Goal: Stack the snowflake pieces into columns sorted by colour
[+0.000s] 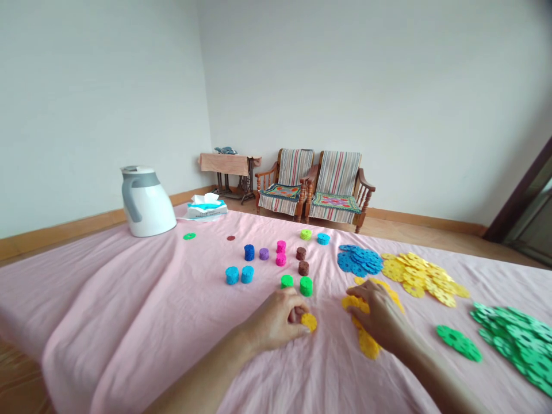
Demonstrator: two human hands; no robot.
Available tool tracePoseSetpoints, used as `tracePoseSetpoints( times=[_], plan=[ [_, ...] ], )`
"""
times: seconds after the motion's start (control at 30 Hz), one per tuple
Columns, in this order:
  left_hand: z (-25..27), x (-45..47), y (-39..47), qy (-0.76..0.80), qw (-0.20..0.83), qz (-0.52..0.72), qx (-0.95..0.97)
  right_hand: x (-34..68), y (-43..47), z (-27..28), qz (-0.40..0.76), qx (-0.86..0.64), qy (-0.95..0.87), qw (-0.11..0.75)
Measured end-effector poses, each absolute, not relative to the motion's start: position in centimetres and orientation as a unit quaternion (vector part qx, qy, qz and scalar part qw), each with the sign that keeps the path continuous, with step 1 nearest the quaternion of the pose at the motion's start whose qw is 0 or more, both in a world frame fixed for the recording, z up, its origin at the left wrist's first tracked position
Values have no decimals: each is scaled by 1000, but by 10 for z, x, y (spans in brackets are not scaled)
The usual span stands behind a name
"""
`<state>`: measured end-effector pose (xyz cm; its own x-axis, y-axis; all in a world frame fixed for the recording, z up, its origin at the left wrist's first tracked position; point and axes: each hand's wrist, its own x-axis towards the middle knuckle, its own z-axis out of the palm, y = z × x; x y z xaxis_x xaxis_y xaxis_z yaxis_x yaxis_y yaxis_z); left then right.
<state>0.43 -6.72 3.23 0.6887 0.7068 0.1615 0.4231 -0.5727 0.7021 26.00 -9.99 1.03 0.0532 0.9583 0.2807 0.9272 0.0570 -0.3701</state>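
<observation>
Pink cloth [142, 305] bears four disc piles [368, 344], twelve stacks [306, 286].

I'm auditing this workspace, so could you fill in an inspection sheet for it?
Surface: pink cloth, wrinkled.
Job's things: small coloured stacks; discs in a blue pile, pale yellow pile, green pile and orange-yellow pile.
Clutter: jug and tissue box, far left.
Hands: left hand pinches a yellow piece; right hand is at the orange-yellow pile.
Cables: nothing seen.
Surroundings: two chairs, a small cloth-covered table, plain walls.
</observation>
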Motion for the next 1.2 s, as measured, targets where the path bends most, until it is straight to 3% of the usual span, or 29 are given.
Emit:
tracePoseSetpoints(
  times=[0.13,0.3,0.53,0.7,0.93,1.2],
  plan=[
    [31,3,-67,318,320,222,864,253,-101,11,34,-684,-698,209],
    [32,3,-68,315,319,223,865,253,-101,15,56,-675,-689,258],
    [34,4,-68,322,327,220,861,219,-107,26,300,-628,-606,384],
    [29,3,-66,321,334,222,858,186,-114,21,396,-585,-565,426],
    [25,4,-64,317,326,229,861,170,-116,15,419,-566,-563,434],
    [29,3,-66,321,330,232,857,179,-115,14,336,-608,-593,407]
  ],
)
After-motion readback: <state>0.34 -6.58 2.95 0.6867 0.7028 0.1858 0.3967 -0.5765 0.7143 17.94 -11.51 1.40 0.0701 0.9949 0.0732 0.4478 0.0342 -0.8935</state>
